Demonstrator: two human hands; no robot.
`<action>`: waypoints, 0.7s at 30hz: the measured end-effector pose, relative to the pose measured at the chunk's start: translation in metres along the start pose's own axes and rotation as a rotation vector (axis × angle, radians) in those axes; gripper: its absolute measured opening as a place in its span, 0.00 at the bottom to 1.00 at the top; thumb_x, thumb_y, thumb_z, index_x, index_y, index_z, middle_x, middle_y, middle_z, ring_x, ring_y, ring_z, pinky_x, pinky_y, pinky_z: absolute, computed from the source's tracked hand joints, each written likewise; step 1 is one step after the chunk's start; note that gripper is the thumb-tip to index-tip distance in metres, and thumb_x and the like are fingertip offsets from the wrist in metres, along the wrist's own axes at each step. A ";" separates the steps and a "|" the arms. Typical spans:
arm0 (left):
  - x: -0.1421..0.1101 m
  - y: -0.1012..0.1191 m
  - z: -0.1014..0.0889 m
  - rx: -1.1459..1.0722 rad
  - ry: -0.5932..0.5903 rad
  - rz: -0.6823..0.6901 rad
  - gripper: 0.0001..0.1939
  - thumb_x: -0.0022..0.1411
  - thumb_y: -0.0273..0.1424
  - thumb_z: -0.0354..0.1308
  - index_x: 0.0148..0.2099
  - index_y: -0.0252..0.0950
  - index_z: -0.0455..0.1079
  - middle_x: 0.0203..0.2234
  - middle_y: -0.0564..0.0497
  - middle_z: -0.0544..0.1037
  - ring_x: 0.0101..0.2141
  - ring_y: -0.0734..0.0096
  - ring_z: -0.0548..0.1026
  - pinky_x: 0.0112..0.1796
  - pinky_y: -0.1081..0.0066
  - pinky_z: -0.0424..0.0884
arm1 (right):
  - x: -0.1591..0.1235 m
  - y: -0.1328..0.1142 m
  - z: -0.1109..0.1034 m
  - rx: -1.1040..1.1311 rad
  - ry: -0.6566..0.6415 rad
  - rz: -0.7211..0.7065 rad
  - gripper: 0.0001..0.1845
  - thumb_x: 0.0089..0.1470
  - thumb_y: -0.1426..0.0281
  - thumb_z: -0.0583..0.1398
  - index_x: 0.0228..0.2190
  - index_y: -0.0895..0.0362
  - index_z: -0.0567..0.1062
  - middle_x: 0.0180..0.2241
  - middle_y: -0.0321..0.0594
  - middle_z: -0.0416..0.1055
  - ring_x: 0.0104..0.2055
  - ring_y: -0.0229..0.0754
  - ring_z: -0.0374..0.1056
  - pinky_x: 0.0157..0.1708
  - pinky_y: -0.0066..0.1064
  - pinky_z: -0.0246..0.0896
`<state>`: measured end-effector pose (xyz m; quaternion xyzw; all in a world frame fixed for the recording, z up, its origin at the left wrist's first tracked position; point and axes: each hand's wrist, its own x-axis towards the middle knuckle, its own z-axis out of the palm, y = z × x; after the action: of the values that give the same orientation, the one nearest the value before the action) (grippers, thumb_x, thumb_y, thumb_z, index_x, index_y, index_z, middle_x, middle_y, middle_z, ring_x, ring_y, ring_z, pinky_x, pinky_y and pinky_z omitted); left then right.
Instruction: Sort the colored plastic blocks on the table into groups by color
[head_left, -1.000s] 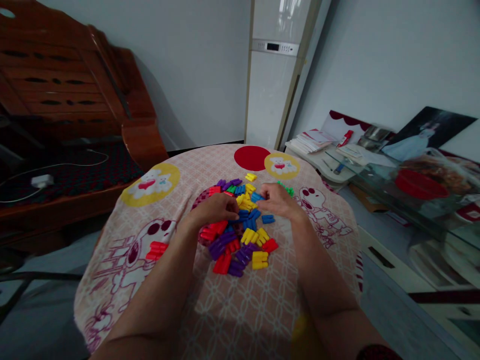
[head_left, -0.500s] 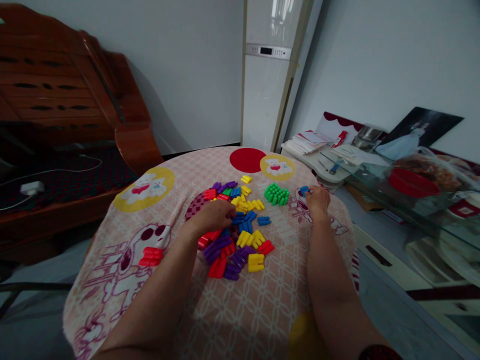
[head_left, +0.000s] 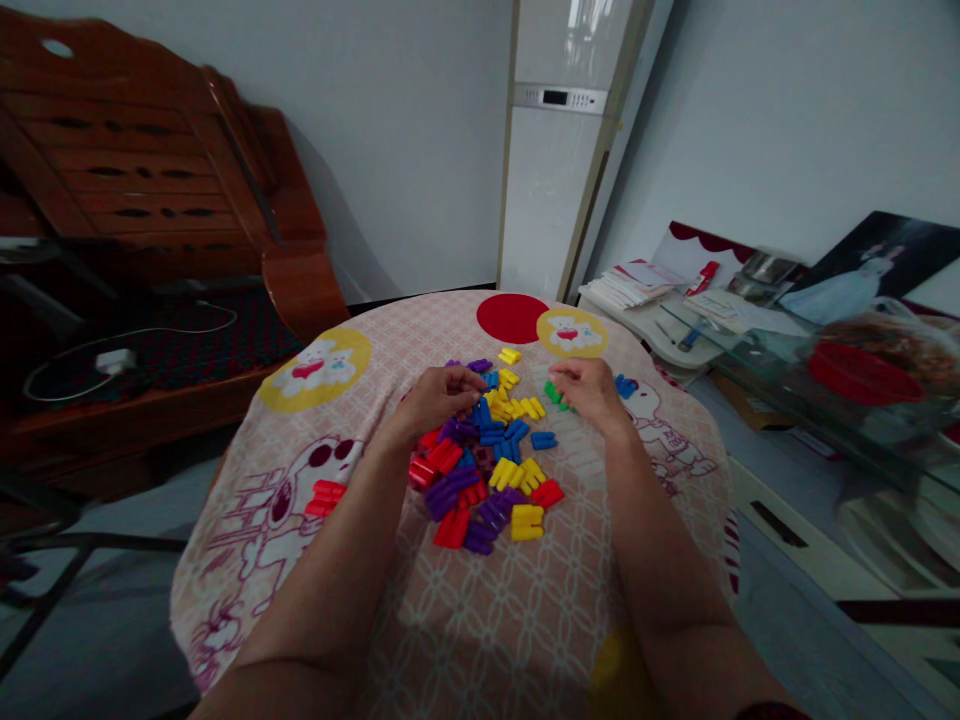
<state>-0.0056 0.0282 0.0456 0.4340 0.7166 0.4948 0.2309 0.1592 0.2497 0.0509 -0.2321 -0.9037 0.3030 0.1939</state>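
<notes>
My left hand (head_left: 444, 396) is over the far left part of a heap of plastic blocks, fingers pinched, with a blue block (head_left: 481, 412) at the fingertips. Around it lie yellow blocks (head_left: 529, 407), purple blocks (head_left: 450, 492), red blocks (head_left: 445, 456) and more blue ones. My right hand (head_left: 592, 392) hovers at the green cluster (head_left: 556, 393) and hides most of it. Its fingers are curled but a little apart, and no block shows between them. Just right of that hand lies a separate blue piece (head_left: 624, 386).
A patterned cloth covers the round table (head_left: 480, 620). One red block (head_left: 324, 497) lies apart beside my left forearm. A wooden bench (head_left: 300, 290) stands to the left. At the right is a glass-topped cabinet (head_left: 720, 345) with papers and a red bowl (head_left: 862, 375).
My right hand has let go of the blue piece at the right and moved left over the green cluster. My left hand has risen slightly away from the middle of the heap.
</notes>
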 end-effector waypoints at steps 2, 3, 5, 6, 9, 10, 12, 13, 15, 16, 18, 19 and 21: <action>0.000 -0.001 0.000 -0.007 0.008 0.003 0.16 0.53 0.33 0.59 0.42 0.31 0.75 0.24 0.50 0.77 0.24 0.71 0.74 0.26 0.73 0.69 | -0.005 -0.021 0.019 0.067 -0.262 -0.075 0.17 0.56 0.66 0.58 0.43 0.59 0.81 0.27 0.37 0.78 0.27 0.39 0.72 0.30 0.27 0.63; 0.001 -0.002 -0.001 0.009 0.008 0.005 0.16 0.52 0.33 0.59 0.42 0.31 0.76 0.24 0.50 0.77 0.24 0.71 0.74 0.26 0.74 0.69 | -0.008 -0.030 0.026 0.046 -0.385 -0.111 0.15 0.55 0.68 0.59 0.41 0.59 0.82 0.26 0.37 0.77 0.27 0.38 0.72 0.30 0.26 0.63; 0.001 -0.006 -0.002 0.056 0.020 -0.003 0.15 0.51 0.32 0.59 0.41 0.31 0.76 0.24 0.50 0.77 0.25 0.71 0.74 0.26 0.74 0.68 | -0.013 -0.042 0.036 -0.095 -0.563 -0.185 0.11 0.52 0.71 0.62 0.37 0.60 0.83 0.27 0.38 0.78 0.29 0.39 0.73 0.31 0.26 0.61; 0.002 -0.008 -0.003 0.081 0.031 -0.012 0.15 0.50 0.31 0.59 0.40 0.32 0.76 0.24 0.51 0.77 0.25 0.71 0.75 0.26 0.74 0.68 | -0.016 -0.047 0.039 -0.191 -0.614 -0.218 0.10 0.51 0.71 0.64 0.35 0.59 0.83 0.29 0.40 0.79 0.31 0.40 0.73 0.31 0.26 0.60; 0.002 -0.013 -0.005 0.142 0.047 -0.036 0.15 0.49 0.31 0.58 0.40 0.33 0.76 0.24 0.52 0.78 0.25 0.71 0.75 0.26 0.74 0.69 | -0.020 -0.054 0.043 -0.434 -0.654 -0.284 0.10 0.50 0.66 0.66 0.33 0.57 0.84 0.34 0.44 0.81 0.37 0.44 0.74 0.32 0.27 0.59; 0.002 -0.014 -0.006 0.155 0.044 -0.036 0.15 0.49 0.32 0.58 0.40 0.34 0.77 0.24 0.52 0.78 0.25 0.71 0.75 0.26 0.74 0.69 | -0.021 -0.055 0.044 -0.476 -0.659 -0.297 0.11 0.50 0.64 0.67 0.34 0.57 0.84 0.35 0.44 0.81 0.38 0.44 0.74 0.32 0.27 0.58; 0.003 -0.016 -0.006 0.167 0.039 -0.029 0.15 0.49 0.32 0.58 0.40 0.34 0.77 0.24 0.52 0.78 0.25 0.71 0.75 0.26 0.74 0.69 | -0.023 -0.056 0.047 -0.508 -0.661 -0.312 0.13 0.51 0.61 0.67 0.36 0.56 0.83 0.37 0.44 0.81 0.39 0.44 0.74 0.32 0.27 0.57; 0.003 -0.016 -0.006 0.168 0.038 -0.026 0.15 0.49 0.32 0.57 0.40 0.34 0.77 0.24 0.52 0.78 0.25 0.71 0.75 0.26 0.74 0.69 | -0.024 -0.056 0.048 -0.508 -0.655 -0.315 0.14 0.51 0.60 0.66 0.36 0.56 0.83 0.38 0.45 0.81 0.39 0.44 0.74 0.32 0.27 0.57; 0.003 -0.017 -0.005 0.170 0.029 -0.024 0.15 0.49 0.32 0.57 0.40 0.34 0.77 0.24 0.52 0.78 0.25 0.70 0.75 0.26 0.74 0.69 | -0.024 -0.057 0.049 -0.495 -0.643 -0.310 0.15 0.51 0.59 0.67 0.36 0.57 0.82 0.37 0.44 0.80 0.39 0.44 0.74 0.30 0.28 0.55; 0.004 -0.018 -0.005 0.177 0.022 -0.022 0.15 0.50 0.32 0.57 0.40 0.34 0.77 0.24 0.52 0.79 0.25 0.70 0.75 0.26 0.74 0.69 | -0.024 -0.057 0.049 -0.486 -0.640 -0.303 0.15 0.51 0.60 0.67 0.36 0.57 0.82 0.37 0.44 0.80 0.38 0.44 0.74 0.30 0.28 0.54; 0.005 -0.020 -0.003 0.221 0.016 -0.013 0.15 0.50 0.32 0.56 0.40 0.34 0.77 0.25 0.51 0.79 0.26 0.69 0.76 0.27 0.74 0.70 | -0.023 -0.058 0.046 -0.473 -0.633 -0.287 0.12 0.51 0.62 0.67 0.35 0.57 0.82 0.36 0.42 0.80 0.38 0.42 0.74 0.30 0.27 0.54; 0.005 -0.020 -0.003 0.254 0.022 -0.008 0.15 0.50 0.31 0.56 0.40 0.34 0.77 0.25 0.51 0.80 0.27 0.69 0.77 0.28 0.73 0.70 | -0.023 -0.059 0.044 -0.471 -0.632 -0.284 0.10 0.52 0.63 0.66 0.34 0.56 0.82 0.36 0.42 0.80 0.38 0.42 0.74 0.30 0.27 0.55; 0.006 -0.022 -0.001 0.325 0.043 -0.004 0.15 0.50 0.30 0.55 0.39 0.35 0.78 0.26 0.51 0.81 0.28 0.68 0.78 0.30 0.74 0.71 | -0.024 -0.062 0.041 -0.489 -0.637 -0.293 0.11 0.53 0.62 0.65 0.35 0.56 0.82 0.37 0.43 0.80 0.40 0.43 0.74 0.32 0.27 0.57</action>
<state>-0.0175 0.0301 0.0267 0.4534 0.7928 0.3812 0.1431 0.1402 0.1738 0.0551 -0.0353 -0.9871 0.1055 -0.1149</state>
